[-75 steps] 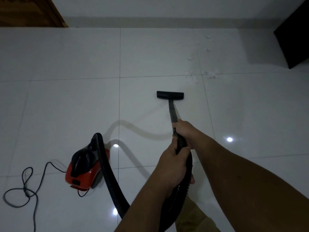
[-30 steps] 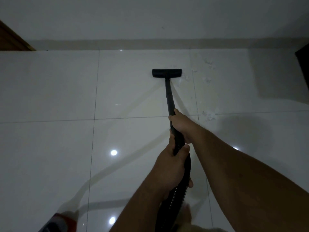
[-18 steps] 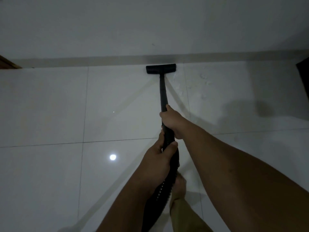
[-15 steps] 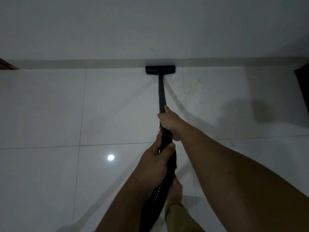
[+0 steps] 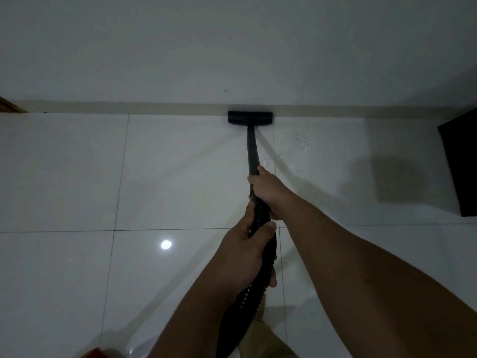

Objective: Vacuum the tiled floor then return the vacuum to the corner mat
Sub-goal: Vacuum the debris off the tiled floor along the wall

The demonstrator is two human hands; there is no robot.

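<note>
The black vacuum wand [image 5: 252, 151] runs forward from my hands to its flat floor nozzle [image 5: 249, 117], which rests on the white tiled floor [image 5: 180, 177] right against the skirting. My right hand [image 5: 268, 189] grips the wand higher up. My left hand [image 5: 245, 251] grips it lower, where the ribbed black hose [image 5: 242, 311] begins. A sliver of the red vacuum body [image 5: 95, 353] shows at the bottom edge. Small white debris bits [image 5: 300, 139] lie on the tile right of the wand.
A white wall [image 5: 232, 47] with a beige skirting [image 5: 129, 109] closes the far side. A dark piece of furniture [image 5: 462, 161] stands at the right edge. A wooden door frame corner [image 5: 10, 107] shows at the far left. My trouser leg [image 5: 265, 342] is under the hose.
The nozzle went forward across the tiles until it met the skirting. My view moved with it, and the vacuum body slid out of sight, with a sliver now back at the bottom edge.
</note>
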